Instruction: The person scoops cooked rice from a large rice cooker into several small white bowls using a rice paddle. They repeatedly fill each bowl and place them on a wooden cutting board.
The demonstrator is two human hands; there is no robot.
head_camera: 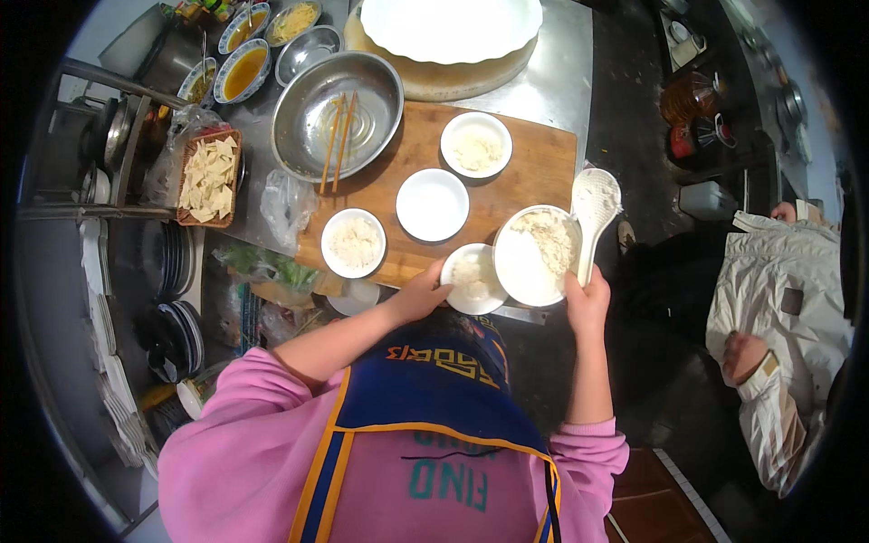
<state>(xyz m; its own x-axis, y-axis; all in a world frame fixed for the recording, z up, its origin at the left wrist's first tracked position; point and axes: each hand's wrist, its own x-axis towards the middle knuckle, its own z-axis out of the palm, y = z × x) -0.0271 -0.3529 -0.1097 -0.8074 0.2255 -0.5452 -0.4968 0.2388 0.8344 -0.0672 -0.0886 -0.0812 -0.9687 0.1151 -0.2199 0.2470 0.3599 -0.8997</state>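
My left hand (429, 288) grips the rim of a small white bowl (473, 279) with some rice in it, at the near edge of the wooden cutting board (543, 153). In my right hand (589, 295) is the handle of a white rice paddle (597, 197), its blade pointing away from me with rice stuck to it. A larger white tub (536, 254), part full of rice, stands between my hands, touching or close to the small bowl. Whether my right fingers also hold the tub's rim I cannot tell. On the board are two bowls of rice (353, 243) (476, 144) and an empty white bowl (432, 205).
A steel basin (337, 115) with wooden chopsticks (343, 142) is at the upper left. Left of it are sauce bowls (242, 71) and a wicker basket of cut pieces (209, 178). A big white scalloped dish (451, 27) sits at the back. A person (781, 305) stands at right.
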